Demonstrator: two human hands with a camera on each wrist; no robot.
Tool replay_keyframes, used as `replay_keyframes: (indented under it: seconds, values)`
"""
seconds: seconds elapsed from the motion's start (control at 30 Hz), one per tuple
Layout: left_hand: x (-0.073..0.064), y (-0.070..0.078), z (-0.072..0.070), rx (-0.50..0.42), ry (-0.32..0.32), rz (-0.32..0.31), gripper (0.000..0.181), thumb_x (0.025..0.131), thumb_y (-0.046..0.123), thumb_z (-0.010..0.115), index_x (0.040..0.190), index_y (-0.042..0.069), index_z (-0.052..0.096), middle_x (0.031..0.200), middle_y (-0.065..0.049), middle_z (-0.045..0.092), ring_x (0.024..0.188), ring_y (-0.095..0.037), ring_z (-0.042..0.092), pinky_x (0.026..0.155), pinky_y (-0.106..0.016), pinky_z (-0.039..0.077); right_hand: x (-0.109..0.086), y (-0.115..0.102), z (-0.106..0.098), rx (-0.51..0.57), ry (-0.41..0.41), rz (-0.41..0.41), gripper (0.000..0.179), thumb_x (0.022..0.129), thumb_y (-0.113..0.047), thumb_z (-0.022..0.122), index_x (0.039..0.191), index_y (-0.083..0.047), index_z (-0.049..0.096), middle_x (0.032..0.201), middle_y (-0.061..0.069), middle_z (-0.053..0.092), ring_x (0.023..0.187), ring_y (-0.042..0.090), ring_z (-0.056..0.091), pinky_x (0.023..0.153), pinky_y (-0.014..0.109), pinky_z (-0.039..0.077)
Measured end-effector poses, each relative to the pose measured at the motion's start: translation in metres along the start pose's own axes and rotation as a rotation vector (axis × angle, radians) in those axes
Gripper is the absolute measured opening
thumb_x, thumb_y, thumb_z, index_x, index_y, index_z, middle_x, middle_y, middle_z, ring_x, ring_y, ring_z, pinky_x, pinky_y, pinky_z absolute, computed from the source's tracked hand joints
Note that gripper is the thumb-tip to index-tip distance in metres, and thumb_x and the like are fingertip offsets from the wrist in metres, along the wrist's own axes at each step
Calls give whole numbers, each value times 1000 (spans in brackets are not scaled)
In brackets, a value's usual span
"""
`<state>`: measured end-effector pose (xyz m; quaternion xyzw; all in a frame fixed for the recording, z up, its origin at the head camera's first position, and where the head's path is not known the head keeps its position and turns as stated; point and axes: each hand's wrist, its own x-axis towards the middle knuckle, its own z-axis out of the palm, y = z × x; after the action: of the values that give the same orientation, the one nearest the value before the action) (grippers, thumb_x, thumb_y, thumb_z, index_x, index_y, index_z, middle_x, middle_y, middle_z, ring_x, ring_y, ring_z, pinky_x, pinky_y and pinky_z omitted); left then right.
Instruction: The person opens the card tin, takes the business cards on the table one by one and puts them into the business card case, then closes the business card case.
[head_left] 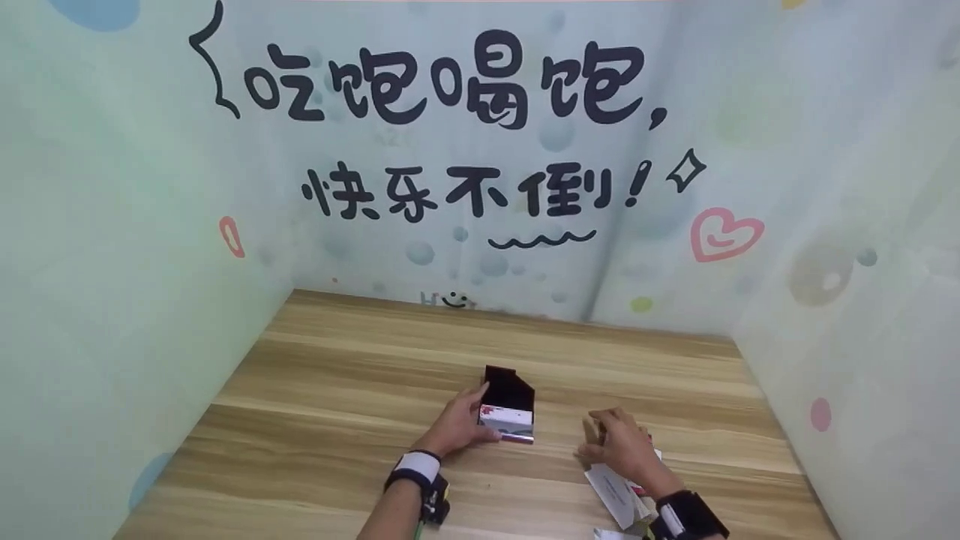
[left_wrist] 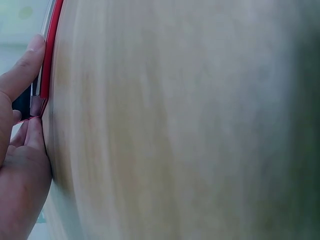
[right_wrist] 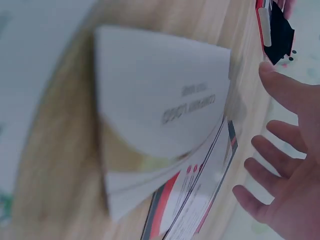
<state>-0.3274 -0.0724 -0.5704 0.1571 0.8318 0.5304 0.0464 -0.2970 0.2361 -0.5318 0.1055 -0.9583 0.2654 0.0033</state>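
A card case (head_left: 509, 388) lies open on the wooden table, its lid black inside and its outside red. White printed cards (head_left: 507, 417) sit in its lower part. My left hand (head_left: 454, 427) grips it from the left, thumb at the near corner and fingers along the side; in the left wrist view the red edge (left_wrist: 48, 65) passes between thumb and fingers. To the right, my right hand (head_left: 626, 446) hovers above loose business cards (head_left: 609, 491) with nothing in it. Its fingers look spread in the right wrist view, beside a white card (right_wrist: 160, 80) with grey lettering.
The wood-grain table (head_left: 360, 352) is enclosed by pale printed curtains (head_left: 112, 225) at the back and both sides. More cards with red and dark stripes (right_wrist: 192, 185) lie overlapping under the white one. Both wrists wear straps with cameras.
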Motion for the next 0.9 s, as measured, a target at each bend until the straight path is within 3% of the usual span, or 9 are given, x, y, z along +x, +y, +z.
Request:
replay_keyframes:
  seconds: [0.23,0.43,0.6,0.7,0.9]
  values:
    - [2,2,-1,2,-10,-2,99,75,12,87,155,-3,29,157,-40,22,148,-52,23,124,-57,24,-19,18,-14,-101,21,-11,71,74,-35,87,131,-2,61,130,19,61,122,44,56,97,73,42]
    - [0,-2,2,38,-5,-22,98,76,16,87,154,-2,31,156,-38,27,147,-51,26,124,-57,25,-36,26,-22,-114,-11,46,78,71,-45,87,132,-5,61,129,20,60,119,42,57,91,70,45]
    - [0,0,3,37,6,5,97,75,13,88,153,-4,33,154,-38,32,145,-50,30,123,-56,27,-51,28,-23,-136,-9,87,79,68,-44,89,131,-6,61,124,19,61,112,38,59,85,62,47]
    - [1,1,3,27,10,22,96,75,9,87,152,-6,32,153,-38,34,145,-50,31,123,-55,28,-57,28,-22,-158,-25,120,81,67,-45,89,130,-3,61,122,20,60,109,37,59,87,63,47]
    - [2,-1,2,-9,1,-9,97,75,10,86,154,-5,30,157,-37,27,148,-48,27,124,-52,27,-62,23,-18,-155,-107,232,90,66,-57,86,128,3,59,127,28,55,109,37,55,99,68,42]
